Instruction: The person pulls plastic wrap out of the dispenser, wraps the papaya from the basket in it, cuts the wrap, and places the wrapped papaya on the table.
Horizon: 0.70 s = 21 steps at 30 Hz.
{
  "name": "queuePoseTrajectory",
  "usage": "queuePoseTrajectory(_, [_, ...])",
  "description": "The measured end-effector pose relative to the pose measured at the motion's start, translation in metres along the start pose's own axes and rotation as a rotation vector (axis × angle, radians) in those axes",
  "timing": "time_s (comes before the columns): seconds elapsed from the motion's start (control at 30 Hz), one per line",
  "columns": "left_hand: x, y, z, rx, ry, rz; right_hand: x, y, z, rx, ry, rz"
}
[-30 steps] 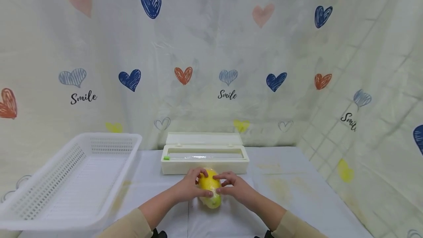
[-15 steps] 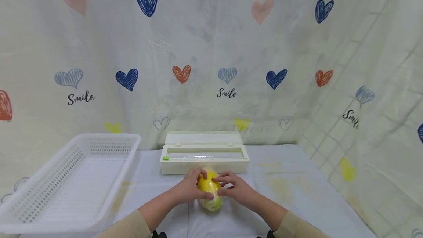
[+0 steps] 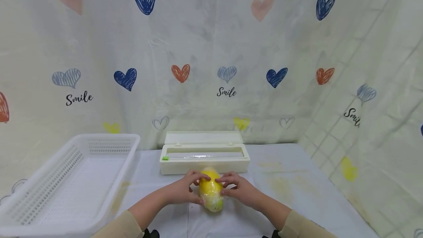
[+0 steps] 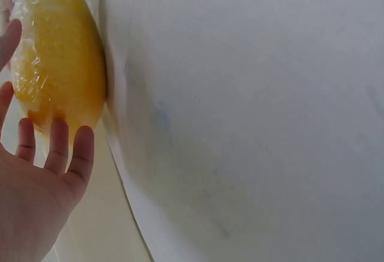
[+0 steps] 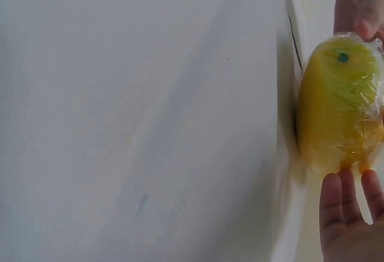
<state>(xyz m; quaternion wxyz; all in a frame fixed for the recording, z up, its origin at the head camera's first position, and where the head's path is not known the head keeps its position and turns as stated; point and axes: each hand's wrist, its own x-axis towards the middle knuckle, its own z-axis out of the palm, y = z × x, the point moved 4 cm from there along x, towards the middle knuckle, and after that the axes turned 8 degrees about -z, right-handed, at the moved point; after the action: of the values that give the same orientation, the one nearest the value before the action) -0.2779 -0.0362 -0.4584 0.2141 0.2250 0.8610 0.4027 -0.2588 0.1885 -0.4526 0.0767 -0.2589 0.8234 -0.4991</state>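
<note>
An oblong fruit (image 3: pixel 211 195), yellow with a greenish near end, lies between my two hands, wrapped in shiny cling film. My left hand (image 3: pixel 181 189) grips its left side, index fingertip on top and thumb low. From the right, my right hand (image 3: pixel 240 191) holds it with bent index finger and thumb. In the left wrist view, the fruit (image 4: pixel 63 58) has the left fingertips at its lower edge. The right wrist view shows the fruit (image 5: pixel 336 106) with a dark green spot on its end and creased film along its side.
Behind the fruit stands a cream cling-film dispenser (image 3: pixel 205 166), lid raised, roll inside, green slider (image 3: pixel 166 158) at left. A large white perforated basket (image 3: pixel 127 172) occupies the left. White sheeting covers the table (image 3: pixel 284 201); a heart-print curtain (image 3: pixel 198 47) hangs behind.
My left thumb has slid back from the fruit's front to its left side, showing more of the film. The fruit has shifted slightly to the right; the right hand stays nearly in place.
</note>
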Motion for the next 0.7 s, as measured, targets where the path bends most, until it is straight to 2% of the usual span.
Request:
queuePoseTrajectory(0.27, [0.012, 0.008, 0.000, 0.023, 0.081, 0.067, -0.001, 0.000, -0.004, 0.023, 0.025, -0.039])
queuePoseTrajectory(0.37, [0.013, 0.011, 0.000, 0.030, 0.057, 0.094, -0.004, 0.001, -0.005, 0.044, 0.018, -0.023])
queuePoseTrajectory(0.5, [0.014, 0.010, 0.000, 0.026, 0.001, 0.074, -0.007, 0.000, -0.006, 0.035, -0.001, 0.023])
queuePoseTrajectory(0.7, [0.017, 0.013, 0.002, -0.004, 0.028, 0.056, -0.008, 0.003, -0.004, 0.001, 0.035, -0.050])
